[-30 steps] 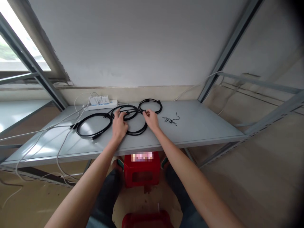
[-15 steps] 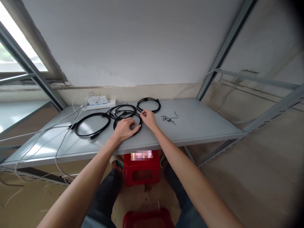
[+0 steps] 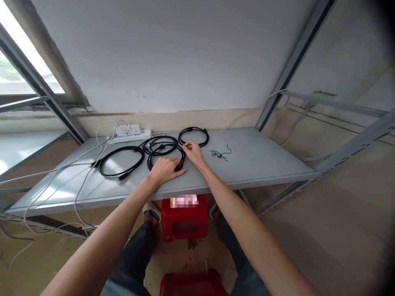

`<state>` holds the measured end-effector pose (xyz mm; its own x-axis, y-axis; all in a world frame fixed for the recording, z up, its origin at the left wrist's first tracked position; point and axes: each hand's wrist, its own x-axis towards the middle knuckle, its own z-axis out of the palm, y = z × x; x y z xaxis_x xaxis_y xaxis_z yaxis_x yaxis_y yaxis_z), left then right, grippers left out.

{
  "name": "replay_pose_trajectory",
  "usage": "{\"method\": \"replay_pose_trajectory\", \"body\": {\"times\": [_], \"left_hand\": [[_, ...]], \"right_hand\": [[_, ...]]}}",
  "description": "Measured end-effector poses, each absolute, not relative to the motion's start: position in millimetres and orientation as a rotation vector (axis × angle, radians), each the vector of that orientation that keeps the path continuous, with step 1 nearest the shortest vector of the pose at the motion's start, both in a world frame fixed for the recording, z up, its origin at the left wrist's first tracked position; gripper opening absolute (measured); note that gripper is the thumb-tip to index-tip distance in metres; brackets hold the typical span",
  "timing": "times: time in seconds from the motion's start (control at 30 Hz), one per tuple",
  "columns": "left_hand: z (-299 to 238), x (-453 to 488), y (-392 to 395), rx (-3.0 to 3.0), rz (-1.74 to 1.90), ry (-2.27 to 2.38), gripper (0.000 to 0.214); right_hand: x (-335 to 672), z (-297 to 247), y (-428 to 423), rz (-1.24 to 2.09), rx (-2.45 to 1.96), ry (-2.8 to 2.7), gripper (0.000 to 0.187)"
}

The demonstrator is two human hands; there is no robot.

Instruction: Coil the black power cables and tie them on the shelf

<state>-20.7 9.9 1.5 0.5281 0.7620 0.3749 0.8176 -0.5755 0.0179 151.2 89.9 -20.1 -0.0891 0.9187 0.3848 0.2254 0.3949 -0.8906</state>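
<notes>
A coiled black cable (image 3: 150, 161) lies near the front edge of the grey metal shelf (image 3: 247, 164). My left hand (image 3: 166, 169) rests over its near side, fingers laid across the loops and thumb stretched out to the right. At the right rim of this coil, my right hand (image 3: 193, 153) is closed in a pinch of thumb and forefinger. Whatever sits between those fingertips is too small to make out. Further right lies a small heap of thin black ties (image 3: 219, 154).
Another black cable coil (image 3: 121, 148) lies left, one (image 3: 160, 137) behind, partly overlapped, and one (image 3: 194, 128) by the wall. A white power strip (image 3: 132, 136) with plugged-in adapters stands at the back left; white cords (image 3: 83, 181) trail over the edge. A red stool (image 3: 184, 224) stands below.
My left hand has flattened and turned slightly, its thumb now reaching out to the right across the near rim. My right hand keeps its pinch at almost the same spot.
</notes>
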Motion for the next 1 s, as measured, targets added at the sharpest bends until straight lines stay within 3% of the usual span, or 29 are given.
{"method": "replay_pose_trajectory", "body": {"times": [0.17, 0.4, 1.0], "left_hand": [[6, -24, 11, -2.543, -0.381, -1.381, 0.021], [-1, -25, 9, -2.419, -0.395, -1.569, 0.020], [1, -29, 11, -2.347, -0.267, -1.889, 0.061]], "right_hand": [[152, -22, 92, 0.794, -1.082, -1.568, 0.015], [150, -21, 96, 0.761, -1.027, -1.587, 0.012], [148, -30, 100, 0.736, -0.954, -1.573, 0.006]]}}
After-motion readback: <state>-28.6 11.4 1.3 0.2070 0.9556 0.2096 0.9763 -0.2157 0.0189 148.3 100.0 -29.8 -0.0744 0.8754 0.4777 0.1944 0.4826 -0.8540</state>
